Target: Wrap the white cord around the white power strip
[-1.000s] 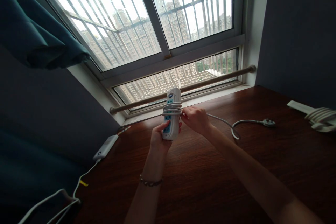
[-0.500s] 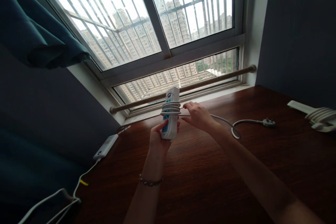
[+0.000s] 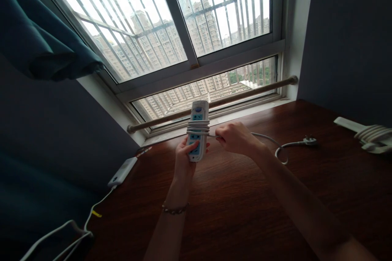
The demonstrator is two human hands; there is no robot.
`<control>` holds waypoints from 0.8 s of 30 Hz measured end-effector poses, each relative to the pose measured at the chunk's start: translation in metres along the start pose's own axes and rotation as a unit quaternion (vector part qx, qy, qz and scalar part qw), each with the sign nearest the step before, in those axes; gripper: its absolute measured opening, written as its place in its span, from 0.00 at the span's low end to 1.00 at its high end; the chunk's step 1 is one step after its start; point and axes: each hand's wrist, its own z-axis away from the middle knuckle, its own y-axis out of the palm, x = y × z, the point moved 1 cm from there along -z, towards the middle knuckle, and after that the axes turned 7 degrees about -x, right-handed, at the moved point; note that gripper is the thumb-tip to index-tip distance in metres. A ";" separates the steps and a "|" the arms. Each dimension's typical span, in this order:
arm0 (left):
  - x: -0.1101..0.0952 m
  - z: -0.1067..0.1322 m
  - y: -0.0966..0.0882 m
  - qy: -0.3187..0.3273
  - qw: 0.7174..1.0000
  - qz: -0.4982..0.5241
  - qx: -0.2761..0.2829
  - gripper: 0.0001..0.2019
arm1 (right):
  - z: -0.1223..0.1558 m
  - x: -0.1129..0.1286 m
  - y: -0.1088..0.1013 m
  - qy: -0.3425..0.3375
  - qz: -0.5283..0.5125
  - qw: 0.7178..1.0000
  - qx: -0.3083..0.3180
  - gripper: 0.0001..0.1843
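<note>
My left hand (image 3: 187, 151) grips the lower end of a white power strip (image 3: 199, 110) with blue sockets, held up above the wooden table. Several turns of grey-white power cord (image 3: 198, 127) wrap around the strip's middle. Just right of it, my right hand (image 3: 234, 136) is closed on the cord where it leaves the strip. Past that hand the cord loops across the tabletop to its plug (image 3: 310, 141), which lies on the table.
Another white strip wrapped with cord (image 3: 375, 136) lies at the table's right side. A white box-shaped device (image 3: 123, 171) with a cable sits at the left edge. Beyond the table (image 3: 232, 204) are a window rail (image 3: 245, 93), a barred window and a blue curtain (image 3: 45, 45).
My right hand has closed on the cord and shifted slightly right. The power strip has turned so its sockets face me more, and the loose cord and plug have moved a little.
</note>
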 end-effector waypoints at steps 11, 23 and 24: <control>0.002 -0.015 -0.018 0.320 0.871 -0.334 -0.165 0.31 | 0.007 -0.040 0.000 0.031 0.027 0.997 0.059 0.07; 0.021 0.003 0.000 0.369 0.601 -0.707 0.041 0.29 | 0.005 0.004 -0.018 -0.118 0.072 0.990 -0.009 0.10; 0.021 0.006 0.001 0.375 0.576 -0.721 0.089 0.30 | 0.004 0.002 -0.015 -0.120 0.069 0.990 -0.009 0.10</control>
